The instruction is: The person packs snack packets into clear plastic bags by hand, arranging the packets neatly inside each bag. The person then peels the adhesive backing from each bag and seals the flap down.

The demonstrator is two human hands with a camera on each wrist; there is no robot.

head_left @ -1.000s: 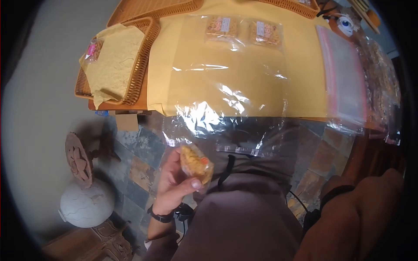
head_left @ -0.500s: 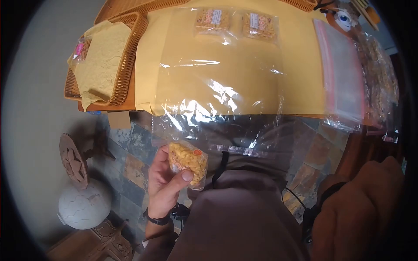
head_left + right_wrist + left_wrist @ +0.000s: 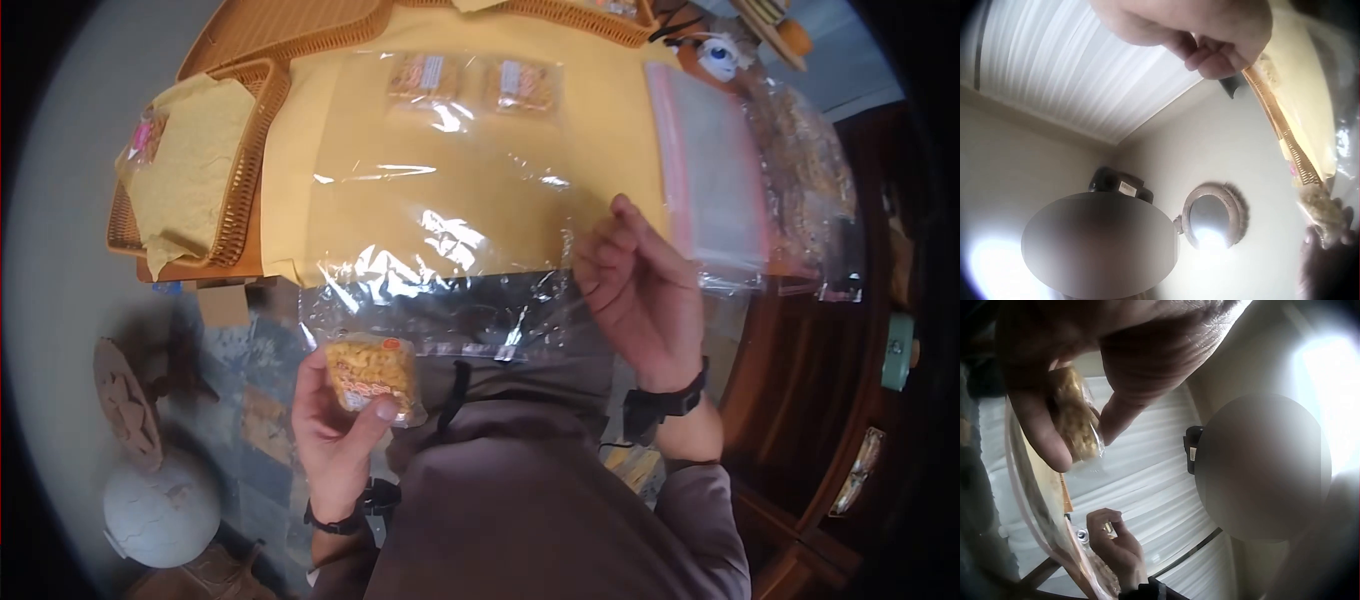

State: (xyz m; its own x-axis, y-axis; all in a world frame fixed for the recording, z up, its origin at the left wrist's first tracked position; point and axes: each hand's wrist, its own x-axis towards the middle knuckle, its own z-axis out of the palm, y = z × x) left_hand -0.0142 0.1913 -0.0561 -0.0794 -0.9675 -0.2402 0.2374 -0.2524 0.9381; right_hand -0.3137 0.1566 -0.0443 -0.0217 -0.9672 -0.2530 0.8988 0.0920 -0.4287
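Note:
My left hand (image 3: 335, 430) holds a clear-wrapped snack pack (image 3: 372, 378), yellow and crunchy-looking with a round orange sticker. Its thumb presses the near face, and the fingers go behind it. In the left wrist view the pack (image 3: 1079, 415) sits edge-on between thumb and fingers. A large clear plastic bag (image 3: 440, 210) lies flat, its near end hanging past the table edge. Two similar packs, a left one (image 3: 424, 78) and a right one (image 3: 521, 86), lie at its far end. Beside the bag's right edge my right hand (image 3: 645, 290) is raised, fingers loosely curled, nothing visible in them.
A wicker basket (image 3: 245, 185) lined with yellowish paper stands left, with a small pink-labelled packet (image 3: 147, 137). More wicker trays (image 3: 290, 45) line the back. Right of the yellow cloth (image 3: 610, 150) lie pink-edged clear bags (image 3: 715, 180) and a heap of clear packaging (image 3: 805, 160).
My right hand has come up from low at the right to beside the clear bag. The left hand has turned the pack so its face shows. The head view has shifted right.

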